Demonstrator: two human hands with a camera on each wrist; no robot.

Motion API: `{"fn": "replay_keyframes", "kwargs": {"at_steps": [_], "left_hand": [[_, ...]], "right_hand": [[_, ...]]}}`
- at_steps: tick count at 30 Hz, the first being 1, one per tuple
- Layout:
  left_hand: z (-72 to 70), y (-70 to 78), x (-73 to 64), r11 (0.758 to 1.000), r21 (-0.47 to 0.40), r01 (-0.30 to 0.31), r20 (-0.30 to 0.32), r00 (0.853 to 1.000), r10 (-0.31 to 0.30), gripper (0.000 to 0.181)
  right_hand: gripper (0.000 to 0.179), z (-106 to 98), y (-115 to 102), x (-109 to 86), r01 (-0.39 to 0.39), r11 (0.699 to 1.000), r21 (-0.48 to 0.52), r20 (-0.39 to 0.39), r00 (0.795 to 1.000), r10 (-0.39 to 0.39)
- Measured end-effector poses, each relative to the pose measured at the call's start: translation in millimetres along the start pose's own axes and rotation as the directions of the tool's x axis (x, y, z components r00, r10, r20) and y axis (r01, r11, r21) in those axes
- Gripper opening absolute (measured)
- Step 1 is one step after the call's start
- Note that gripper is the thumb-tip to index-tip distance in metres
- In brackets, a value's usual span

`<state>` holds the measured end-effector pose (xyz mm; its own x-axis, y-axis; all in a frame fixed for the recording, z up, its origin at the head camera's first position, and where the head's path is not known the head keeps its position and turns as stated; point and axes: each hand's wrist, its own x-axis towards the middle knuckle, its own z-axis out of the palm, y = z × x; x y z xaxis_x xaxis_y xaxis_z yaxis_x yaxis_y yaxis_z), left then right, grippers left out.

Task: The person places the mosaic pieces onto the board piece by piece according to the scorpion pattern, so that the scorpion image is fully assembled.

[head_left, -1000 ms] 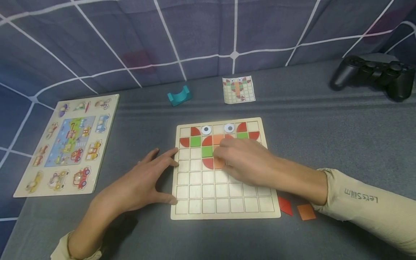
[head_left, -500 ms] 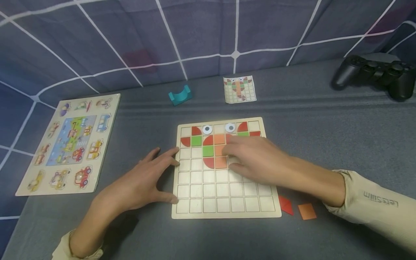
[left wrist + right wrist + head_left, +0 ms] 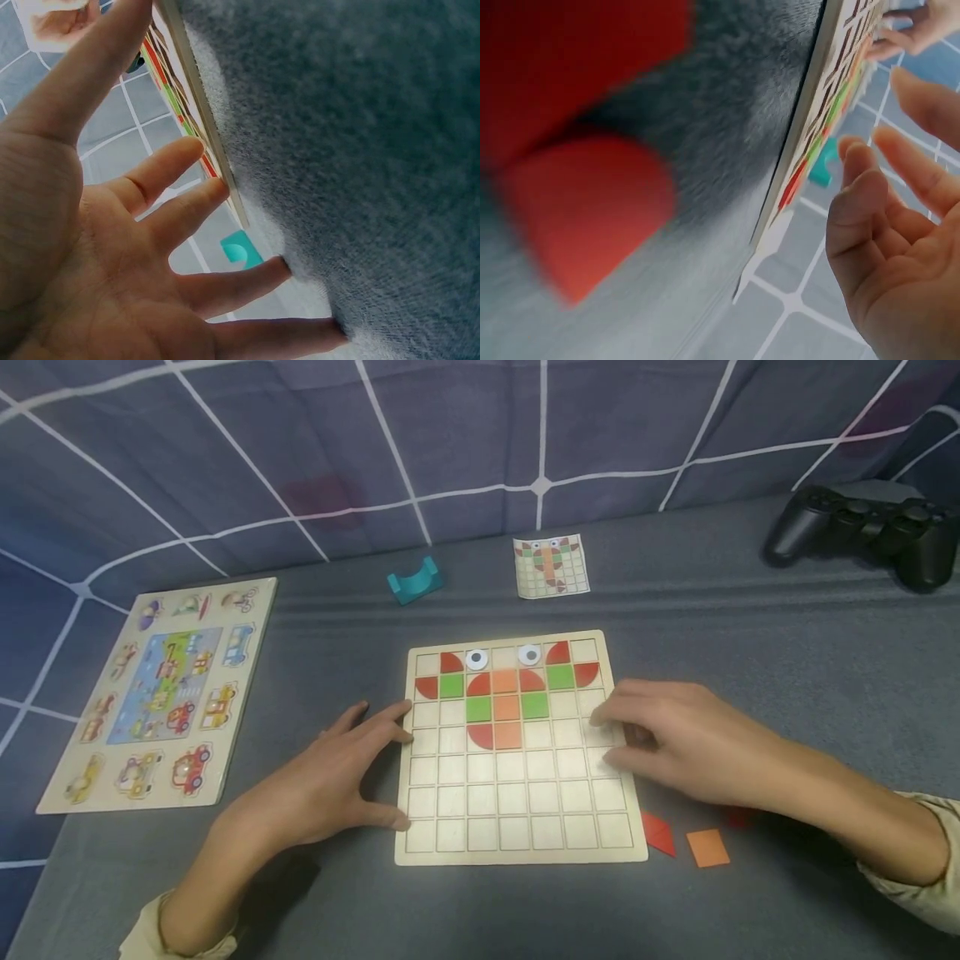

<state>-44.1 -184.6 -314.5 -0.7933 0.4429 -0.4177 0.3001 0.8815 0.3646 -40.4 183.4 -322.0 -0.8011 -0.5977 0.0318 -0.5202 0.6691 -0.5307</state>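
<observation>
A pale wooden grid board (image 3: 495, 802) lies flat on the dark cloth, with red quarter-circle, green square and orange square tiles in its upper cells. Two googly-eye discs (image 3: 476, 660) are in the top row. My left hand (image 3: 315, 785) is spread, its thumb and fingertips touching the board's left edge. Over the right edge hovers my right hand (image 3: 682, 743), fingers loosely bent and nothing between them in the right wrist view. Below it lie a red tile (image 3: 657, 834), an orange square tile (image 3: 707, 847) and a red piece (image 3: 738, 817) partly hidden by the forearm.
Behind the board lies a small printed pattern card (image 3: 552, 567) beside a teal curved block (image 3: 416, 581). A vehicle peg puzzle (image 3: 161, 693) lies at the left. At the far right is a black game controller (image 3: 862, 537). A gridded cloth (image 3: 480, 435) hangs behind.
My right hand has moved right, off the tiles to the board's right edge, uncovering a green square tile right of the orange column. My left hand has stayed put.
</observation>
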Motion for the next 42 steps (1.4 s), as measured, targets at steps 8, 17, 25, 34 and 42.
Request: {"fn": "replay_keyframes", "kwargs": {"at_steps": [8,17,25,34,42], "left_hand": [[0.3,-4.1,-1.6,1.0,-0.013,-0.01,0.006,1.0,0.01,0.082],[1.3,-5.1,-1.3,1.0,-0.016,-0.011,0.006,1.0,0.011,0.082],[0.2,-4.7,-1.9,1.0,-0.011,-0.014,0.01,1.0,0.014,0.08],[-0.5,-2.9,-0.9,1.0,-0.005,-0.007,0.009,1.0,0.007,0.08],[-0.8,-2.9,-1.1,1.0,-0.004,-0.011,0.005,1.0,0.011,0.08]], "right_hand": [[0.034,-4.3,19.3,-31.8,-0.071,0.997,-0.041,0.005,0.997,0.071],[0.044,-5.2,42.2,-62.9,-0.205,0.96,-0.193,0.017,0.977,0.212],[0.041,-5.1,51.7,-72.5,-0.28,0.914,-0.295,0.117,0.938,0.325],[0.027,-3.4,50.7,-75.7,-0.259,0.924,-0.281,0.122,0.946,0.302],[0.038,-1.7,46.6,-75.3,-0.097,0.967,-0.236,-0.004,0.995,0.099]]}}
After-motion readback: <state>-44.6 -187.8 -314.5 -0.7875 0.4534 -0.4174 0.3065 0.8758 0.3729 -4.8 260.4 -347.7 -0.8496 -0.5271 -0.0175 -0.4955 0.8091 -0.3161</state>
